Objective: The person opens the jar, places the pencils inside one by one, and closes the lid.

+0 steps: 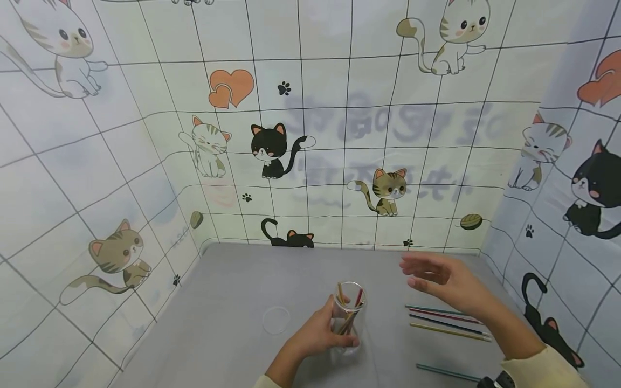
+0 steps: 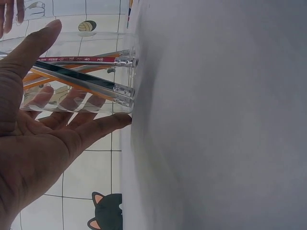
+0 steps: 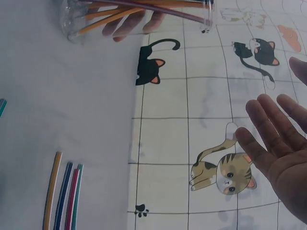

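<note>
In the head view my left hand grips a clear glass from the left, its thumb and fingers round the side. Several pencils lean crosswise inside, red, dark green and yellow-orange ones among them, with the metal-ferrule ends at the glass's bottom in the left wrist view. My right hand hovers with nothing in it, its fingers extended, above a row of pencils on the grey table. That row has a teal pencil, a red pencil, a dark blue pencil and a yellow pencil.
Another teal pencil lies nearer the front edge, its right end by the dark strap on my right wrist. A thin clear disc rests left of the glass. Cat-patterned sheeting walls the grey table at the back and both sides.
</note>
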